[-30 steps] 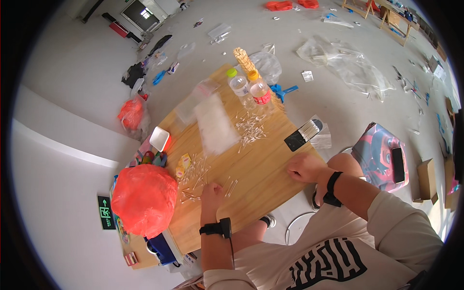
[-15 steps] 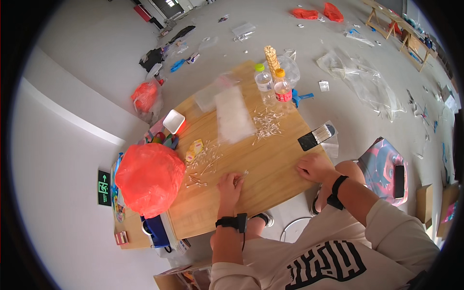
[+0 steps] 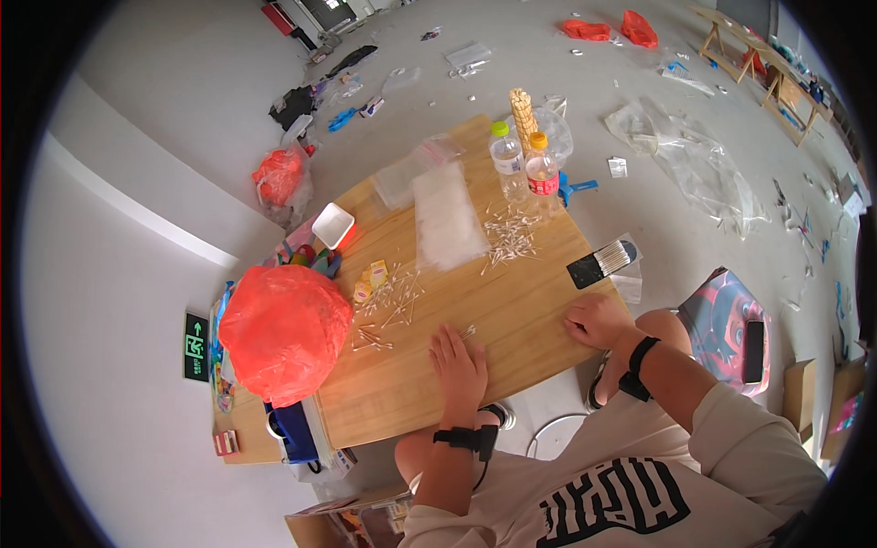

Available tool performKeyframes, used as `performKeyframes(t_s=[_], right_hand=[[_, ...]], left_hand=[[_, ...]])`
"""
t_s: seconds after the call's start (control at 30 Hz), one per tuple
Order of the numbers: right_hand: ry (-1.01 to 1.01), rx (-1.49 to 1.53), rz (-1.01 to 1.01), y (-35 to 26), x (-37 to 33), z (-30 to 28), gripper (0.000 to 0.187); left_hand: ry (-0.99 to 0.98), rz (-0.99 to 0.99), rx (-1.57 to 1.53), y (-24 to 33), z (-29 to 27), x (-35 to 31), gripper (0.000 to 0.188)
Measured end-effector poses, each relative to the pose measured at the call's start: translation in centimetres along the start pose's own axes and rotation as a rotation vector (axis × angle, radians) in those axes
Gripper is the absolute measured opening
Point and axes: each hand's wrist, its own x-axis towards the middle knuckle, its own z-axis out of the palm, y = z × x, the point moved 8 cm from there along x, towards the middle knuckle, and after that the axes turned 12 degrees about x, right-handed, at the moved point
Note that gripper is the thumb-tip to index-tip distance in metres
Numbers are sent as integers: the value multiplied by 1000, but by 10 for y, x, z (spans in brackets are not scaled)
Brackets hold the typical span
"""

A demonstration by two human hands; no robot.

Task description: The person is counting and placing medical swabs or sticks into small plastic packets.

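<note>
My left hand [image 3: 459, 370] lies palm down near the front of the wooden table [image 3: 539, 306], its fingers stretched out. A few cotton swabs [image 3: 469, 331] stick out just by its fingertips, partly hidden. On the right front edge rests my right hand [image 3: 598, 321], fingers curled in, with nothing visible in it. Loose swabs are spread in one pile [image 3: 393, 297] toward the left and another pile [image 3: 512, 236] farther back. Beyond my right hand, a row of swabs lies on a black card [image 3: 585, 271] at the table's right edge.
A big red plastic bag [image 3: 285, 333] bulges at the left. Yellow packets [image 3: 370, 281], a red-and-white tub [image 3: 334, 226] and clear plastic sleeves [image 3: 448, 215] lie farther back. Two bottles [image 3: 541, 173] stand at the far right corner. A patterned stool [image 3: 726, 329] holds a phone [image 3: 754, 352].
My left hand has shifted to the right, and its fingers, curled at the swabs before, are now straight and flat. My right hand stays in place. The whole view has tilted slightly.
</note>
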Motion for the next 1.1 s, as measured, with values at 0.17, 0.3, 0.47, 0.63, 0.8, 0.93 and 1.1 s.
performKeyframes(t_s=[0.17,0.3,0.47,0.63,0.8,0.93,1.1], right_hand=[[1,-5,29,5,-1,-2,12],[-8,10,22,0,1,-1,11],[3,29,22,-5,3,-4,7],[7,30,-13,-18,6,-10,4],[-1,-2,-36,-22,8,-11,6],[16,-56,-38,-22,10,-8,12],[29,-87,-42,-24,10,-10,16]], left_hand=[[-176,7,140,16,11,-5,69],[-150,26,123,14,14,-7,69],[-106,75,137,19,14,-7,69],[-121,124,131,19,13,-5,69],[-133,156,87,16,12,-2,69],[76,20,-148,-20,-6,9,62],[307,-577,-246,-139,-33,21,35]])
